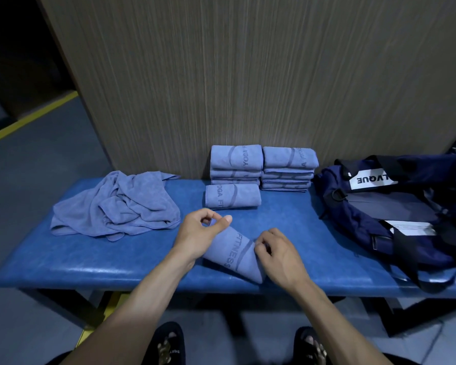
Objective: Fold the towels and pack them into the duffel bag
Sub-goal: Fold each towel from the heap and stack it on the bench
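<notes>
Hands work the folded towel (234,255) near the bench's (71,270) front edge: left hand (200,233) pinches its far corner between thumb and fingers, right hand (277,252) has curled fingers nipping the near fold. Risk: let one pinch slip and the fold springs open. Loose towels (116,204) crowd the left end, stacks (261,167) line the back edge, and the duffel bag (390,206) sits slumped at the right end.

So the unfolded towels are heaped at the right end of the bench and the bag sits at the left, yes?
Not quite: they are swapped. The head view shows the crumpled towels heaped at the left end of the bench and the bag at the right end.
</notes>
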Motion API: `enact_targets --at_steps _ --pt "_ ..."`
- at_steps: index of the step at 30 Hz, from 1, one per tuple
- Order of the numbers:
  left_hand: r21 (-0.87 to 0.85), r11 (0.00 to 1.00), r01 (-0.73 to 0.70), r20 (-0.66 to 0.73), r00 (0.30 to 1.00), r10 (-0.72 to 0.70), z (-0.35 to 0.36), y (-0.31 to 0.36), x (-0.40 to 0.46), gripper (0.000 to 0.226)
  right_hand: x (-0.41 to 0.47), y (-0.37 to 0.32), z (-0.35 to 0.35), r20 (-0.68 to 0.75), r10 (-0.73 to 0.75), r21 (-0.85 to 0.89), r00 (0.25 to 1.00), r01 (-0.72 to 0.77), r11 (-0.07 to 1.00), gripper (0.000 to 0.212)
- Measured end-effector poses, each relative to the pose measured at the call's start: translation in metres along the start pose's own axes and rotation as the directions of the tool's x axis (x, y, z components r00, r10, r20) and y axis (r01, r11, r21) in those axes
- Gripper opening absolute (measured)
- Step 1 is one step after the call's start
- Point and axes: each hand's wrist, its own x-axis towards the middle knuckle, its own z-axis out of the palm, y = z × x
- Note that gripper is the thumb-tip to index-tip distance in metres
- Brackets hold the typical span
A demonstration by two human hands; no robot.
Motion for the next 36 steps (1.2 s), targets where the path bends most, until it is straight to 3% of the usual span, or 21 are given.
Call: enact_targets --at_steps 3,6,9,12,18,22,24,27,29,32,36 --pt "0.098 0.989 -0.111 0.195 0.977 0.091 -0.014 0.023 -0.001 0.027 0.001 -0.017 -0.020 0.099 -0.062 0.262 0.993 0.035 0.964 0.034" --pt "0.173 0.961 -0.215 0.426 0.896 0.124 -0.024 0.045 -0.003 0.031 -0.003 -0.044 -0.033 0.291 -0.158 0.541 0.944 -0.026 0.841 0.038" --pt "0.113 0.963 -0.244 0.523 0.839 0.151 -0.026 0.051 -0.003 0.036 -0.006 -0.059 -0.031 0.398 -0.245 0.574 0.884 -0.031 0.818 0.048" --pt "0.111 0.957 -0.267 0.529 0.831 0.170 -0.028 0.051 0.003 0.030 -0.006 -0.066 -0.025 0.447 -0.234 0.570 0.864 -0.073 0.818 0.036" --pt "0.150 0.949 -0.276 0.331 0.919 0.215 -0.026 0.044 0.022 0.038 0.010 -0.074 -0.033 0.447 -0.168 0.463 0.879 -0.067 0.884 0.024" --pt "0.110 0.973 -0.201 0.135 0.973 0.186 -0.016 0.044 0.039 0.030 0.048 -0.070 -0.042 0.405 -0.199 0.209 0.892 0.121 0.970 0.054" --pt "0.140 0.971 -0.192 0.118 0.977 0.176 -0.014 0.046 0.049 0.022 0.063 -0.066 -0.042 0.393 -0.228 0.232 0.891 0.144 0.962 0.051" --pt "0.346 0.908 -0.236 0.159 0.969 0.192 -0.010 0.043 0.056 0.034 0.069 -0.063 -0.037 0.416 -0.231 0.300 0.880 0.107 0.948 0.046" --pt "0.391 0.886 -0.248 0.135 0.968 0.211 -0.008 0.039 0.062 0.039 0.075 -0.060 -0.031 0.460 -0.206 0.305 0.864 0.063 0.950 0.051" --pt "0.349 0.920 -0.181 -0.024 0.979 0.201 -0.009 0.039 0.071 0.040 0.084 -0.054 -0.033 0.441 -0.213 0.382 0.872 0.032 0.924 0.054" --pt "0.259 0.964 -0.065 -0.225 0.966 0.125 -0.012 0.038 0.083 0.042 0.092 -0.040 -0.042 0.362 -0.119 0.542 0.924 -0.105 0.834 0.034"
